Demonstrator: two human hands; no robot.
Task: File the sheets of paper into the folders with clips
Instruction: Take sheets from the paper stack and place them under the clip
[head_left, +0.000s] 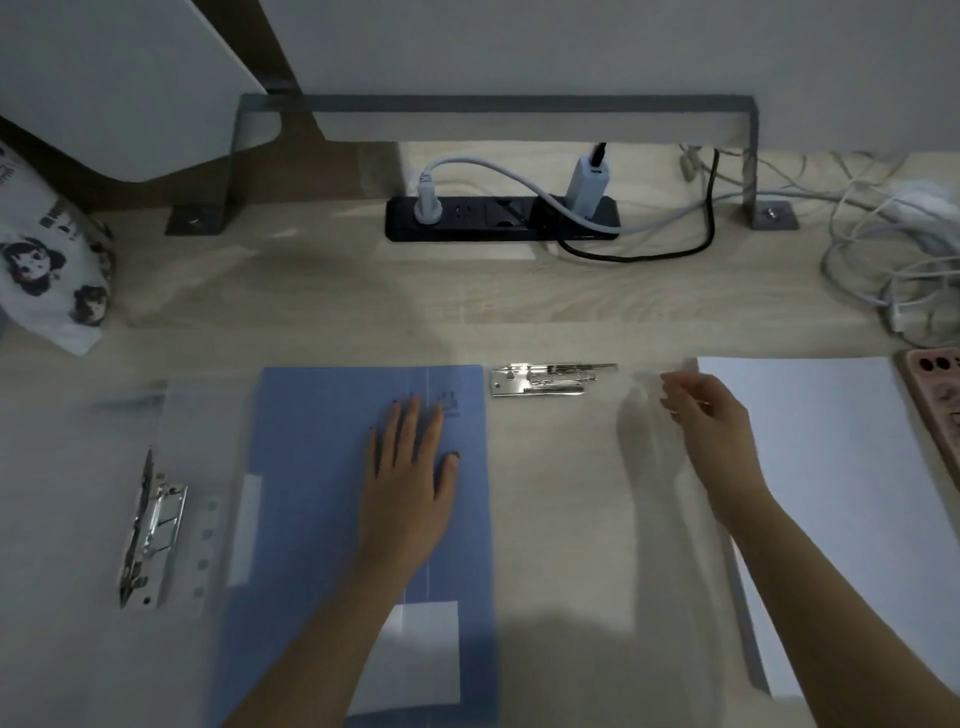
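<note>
A closed blue folder (322, 467) lies flat on the desk at centre-left, and my left hand (410, 483) presses on it, palm down with fingers spread. To its right lies a clear plastic folder (566, 493) with a metal clip (545, 380) at its top edge. My right hand (711, 431) pinches the blurred, translucent flap of that clear folder, lifted at its right side. A stack of white sheets (841, 493) lies just right of this hand. Another clear folder (78, 493) with a metal clip (150, 530) lies at the far left.
A black power strip (501, 218) with plugs and cables sits at the back. Tangled white cables (893, 249) fill the back right. A printed cloth bag (47, 265) rests at the left edge, and a pink object (937, 395) at the right edge. Grey stand feet (195, 221) are bolted behind.
</note>
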